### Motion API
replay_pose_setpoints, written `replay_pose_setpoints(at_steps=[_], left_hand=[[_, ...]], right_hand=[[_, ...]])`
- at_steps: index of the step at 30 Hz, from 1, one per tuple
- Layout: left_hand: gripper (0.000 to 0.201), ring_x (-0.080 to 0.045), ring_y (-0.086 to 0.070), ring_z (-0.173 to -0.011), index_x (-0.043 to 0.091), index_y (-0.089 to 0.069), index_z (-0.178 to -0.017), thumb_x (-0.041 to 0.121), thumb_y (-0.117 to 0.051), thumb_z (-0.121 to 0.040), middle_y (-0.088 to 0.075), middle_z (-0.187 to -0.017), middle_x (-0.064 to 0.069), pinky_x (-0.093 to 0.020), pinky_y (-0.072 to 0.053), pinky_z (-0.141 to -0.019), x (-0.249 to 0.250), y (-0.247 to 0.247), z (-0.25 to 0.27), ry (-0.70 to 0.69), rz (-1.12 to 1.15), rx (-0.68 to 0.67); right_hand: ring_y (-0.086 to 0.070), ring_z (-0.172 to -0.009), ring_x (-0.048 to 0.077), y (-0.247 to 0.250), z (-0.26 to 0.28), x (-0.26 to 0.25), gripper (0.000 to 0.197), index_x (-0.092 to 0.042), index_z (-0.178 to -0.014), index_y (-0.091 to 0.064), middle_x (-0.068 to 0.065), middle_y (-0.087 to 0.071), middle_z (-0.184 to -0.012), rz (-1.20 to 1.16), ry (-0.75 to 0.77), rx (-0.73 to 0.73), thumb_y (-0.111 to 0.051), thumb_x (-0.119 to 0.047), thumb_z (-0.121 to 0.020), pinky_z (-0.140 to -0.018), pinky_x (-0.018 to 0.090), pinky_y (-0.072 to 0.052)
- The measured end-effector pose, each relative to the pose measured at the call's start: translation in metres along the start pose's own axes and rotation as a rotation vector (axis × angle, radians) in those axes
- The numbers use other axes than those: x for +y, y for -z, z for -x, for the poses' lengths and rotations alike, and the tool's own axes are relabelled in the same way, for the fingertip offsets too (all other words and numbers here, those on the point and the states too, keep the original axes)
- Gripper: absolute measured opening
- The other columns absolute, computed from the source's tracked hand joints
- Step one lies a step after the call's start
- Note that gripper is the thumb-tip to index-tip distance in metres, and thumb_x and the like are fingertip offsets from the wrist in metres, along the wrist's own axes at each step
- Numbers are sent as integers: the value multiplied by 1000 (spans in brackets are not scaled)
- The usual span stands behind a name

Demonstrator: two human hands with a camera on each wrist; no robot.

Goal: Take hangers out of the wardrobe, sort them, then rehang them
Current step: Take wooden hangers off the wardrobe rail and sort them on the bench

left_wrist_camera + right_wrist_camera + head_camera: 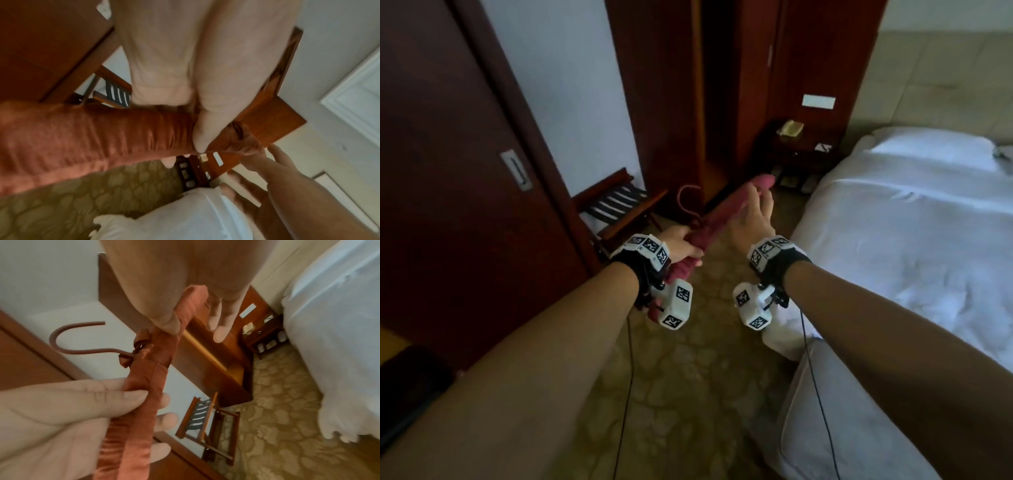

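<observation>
A padded hanger [726, 216] covered in dusty-pink satin, with a bow and a curved hook [61, 337], is held slanting in mid-air in front of the open wardrobe [664, 102]. My left hand [681, 248] grips its near arm, fingers and thumb wrapped round the padding [133, 402]. My right hand [756, 205] is at the far arm. Its thumb touches the padding while its fingers stay straight and apart from it [195, 327]. In the right wrist view two padded strips lie side by side; I cannot tell whether this is one hanger or two.
A wooden luggage rack [616, 205] stands left of the wardrobe against the white wall. A dark door [448, 171] fills the left side. A bed with white linen [893, 240] is on the right, with a nightstand and phone [791, 128] behind. Patterned carpet [688, 394] lies underfoot.
</observation>
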State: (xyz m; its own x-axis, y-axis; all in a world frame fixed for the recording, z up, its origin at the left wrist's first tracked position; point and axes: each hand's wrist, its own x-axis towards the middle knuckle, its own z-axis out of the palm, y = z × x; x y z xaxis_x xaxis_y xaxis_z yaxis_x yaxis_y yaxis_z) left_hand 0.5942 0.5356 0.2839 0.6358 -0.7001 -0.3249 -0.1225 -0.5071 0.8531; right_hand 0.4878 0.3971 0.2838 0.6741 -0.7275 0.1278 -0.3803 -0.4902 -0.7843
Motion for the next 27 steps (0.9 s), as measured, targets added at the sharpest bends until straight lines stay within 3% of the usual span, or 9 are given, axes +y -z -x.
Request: replay_pose_setpoints(at_steps=[3,5,8,11,14,17,20,23,27], left_hand=[[28,-34,-70,-83,0,-57,-113,-5,-65,-87,-68,-104,-20,-47,-59,-77,6,57,33,-16,156,132],[21,-36,-69,-81,0,-59,-107,-7,-63,-87,-68,-99,-21,-50,-59,-77,10,94,57,-20,248,203],[19,-37,-69,-87,7,-65,-97,2,-72,-80,-69,-102,-25,-53,-57,-83,11,147,91,-49,300,316],[57,-37,-71,-93,9,-65,-106,22,-84,-55,-72,-101,-19,-59,-54,-84,-4,202,101,-44,338,442],[65,-37,-71,-91,8,-63,-109,25,-85,-50,-71,-102,-19,-60,-55,-80,-2,236,133,-70,404,606],[48,-36,-70,-91,3,-61,-112,14,-80,-69,-70,-102,-20,-57,-56,-79,14,253,176,-104,479,773],[53,-38,-69,-93,1,-56,-121,14,-76,-74,-69,-105,-21,-62,-55,-78,15,282,194,-108,533,904],[52,-40,-70,-89,-1,-58,-116,19,-77,-72,-70,-101,-24,-64,-54,-76,10,316,202,-116,545,988],[42,-36,-71,-89,-3,-61,-110,19,-76,-78,-71,-101,-23,-52,-59,-75,29,320,242,-112,515,1093]], right_hand=[[-54,-121,29,-25,3,-66,66,-26,-147,-29,8,-37,-148,-96,45,-170,-57,-20,-88,-99,44,-50],[-66,-96,27,-40,7,-110,37,-17,-131,-48,10,-60,-121,-142,54,-377,-53,-25,-95,-89,45,-56],[-63,-77,22,-60,23,-176,19,-14,-104,-55,10,-65,-98,-166,160,-639,-44,-29,-100,-77,38,-54],[-64,-82,26,-77,38,-228,19,-17,-98,-55,6,-63,-87,-214,238,-732,-45,-33,-100,-75,37,-55],[-67,-87,25,-89,49,-270,31,-15,-115,-55,4,-63,-98,-194,331,-812,-45,-40,-100,-86,45,-56],[-68,-90,21,-96,53,-307,37,-20,-128,-49,4,-63,-110,-102,461,-904,-55,-37,-96,-84,42,-59],[-65,-83,15,-101,60,-341,32,-21,-121,-47,0,-64,-101,-25,588,-1005,-62,-26,-93,-77,36,-59],[-68,-81,20,-106,68,-373,26,-18,-114,-51,11,-68,-108,-45,673,-1036,-63,-19,-91,-74,39,-59],[-68,-95,33,-121,76,-410,22,-18,-106,-53,15,-67,-109,24,849,-929,-63,-19,-87,-80,46,-58]])
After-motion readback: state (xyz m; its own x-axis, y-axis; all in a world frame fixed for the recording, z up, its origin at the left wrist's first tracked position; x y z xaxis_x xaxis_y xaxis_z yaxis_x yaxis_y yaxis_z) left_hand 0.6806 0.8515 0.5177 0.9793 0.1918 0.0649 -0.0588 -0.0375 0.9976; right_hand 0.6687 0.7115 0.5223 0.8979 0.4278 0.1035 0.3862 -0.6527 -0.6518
